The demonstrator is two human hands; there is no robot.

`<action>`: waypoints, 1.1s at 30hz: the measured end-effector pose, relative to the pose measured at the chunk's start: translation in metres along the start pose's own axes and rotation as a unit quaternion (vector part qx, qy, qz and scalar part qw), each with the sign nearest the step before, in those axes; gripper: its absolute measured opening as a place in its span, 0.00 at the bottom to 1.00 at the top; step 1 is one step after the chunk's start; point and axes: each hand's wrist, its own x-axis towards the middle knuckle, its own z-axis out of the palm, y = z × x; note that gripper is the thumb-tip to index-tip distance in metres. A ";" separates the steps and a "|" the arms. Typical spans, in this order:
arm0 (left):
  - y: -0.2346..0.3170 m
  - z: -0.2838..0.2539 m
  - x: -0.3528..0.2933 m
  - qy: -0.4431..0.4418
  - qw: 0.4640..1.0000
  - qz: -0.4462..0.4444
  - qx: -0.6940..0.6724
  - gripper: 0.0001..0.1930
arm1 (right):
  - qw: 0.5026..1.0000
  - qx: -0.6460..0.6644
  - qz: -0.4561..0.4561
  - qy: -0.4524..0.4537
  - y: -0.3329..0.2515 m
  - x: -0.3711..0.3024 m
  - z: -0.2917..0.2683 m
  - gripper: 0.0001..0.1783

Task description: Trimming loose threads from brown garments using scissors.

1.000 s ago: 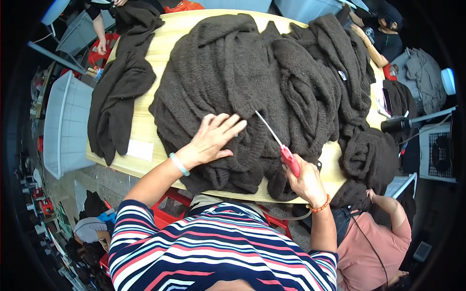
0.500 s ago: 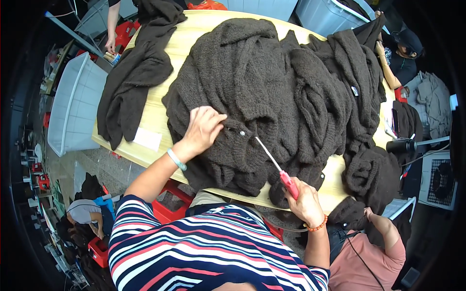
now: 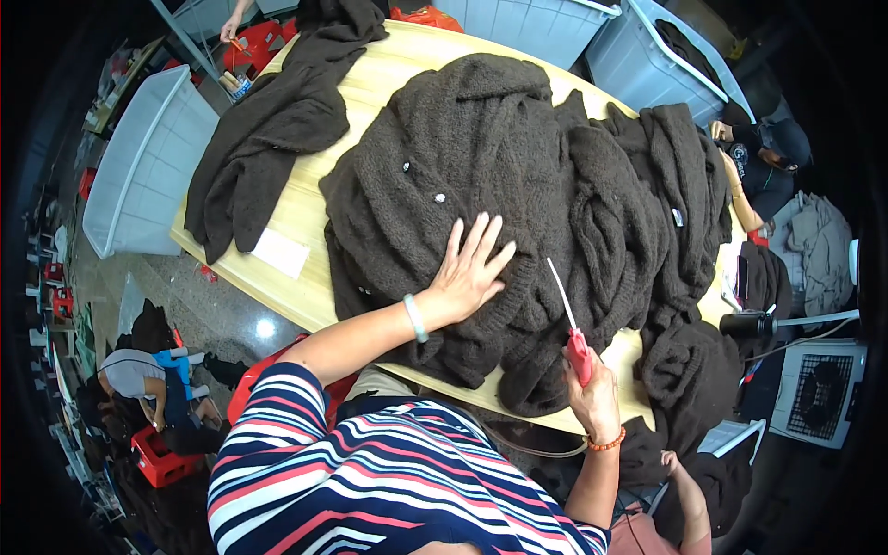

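A dark brown knitted cardigan lies bunched across the middle of the table. My left hand rests on it, palm down with fingers spread. Above that hand, a small shiny pale button shows on the knit, with another button farther up. Close to the table's near edge, my right hand grips a tool with a pink handle and a long, thin, pale metal shaft. Its tip points up and away over the knit; whether it touches cannot be made out.
More brown knitwear covers the right side of the yellow wooden table, and another dark garment hangs at its left. Large pale bins stand around. Other people work at the right, the far left corner and the lower right.
My left hand has let go of the pinched knit edge and moved right and down, now flat. The cardigan front is spread, exposing more buttons. My right hand moved slightly right and nearer with the tool.
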 end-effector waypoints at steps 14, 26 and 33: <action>-0.026 0.022 -0.013 -0.052 0.996 0.069 -0.032 0.35 | 0.984 -0.116 -0.110 -0.081 -0.086 0.062 0.015 0.07; -0.028 0.021 -0.013 -0.071 0.994 0.074 -0.032 0.37 | 0.971 -0.164 -0.134 -0.115 -0.080 0.060 0.015 0.09; -0.031 0.001 -0.018 -0.096 0.988 0.097 -0.072 0.34 | 0.986 -0.122 0.009 -0.114 -0.023 -0.030 -0.012 0.09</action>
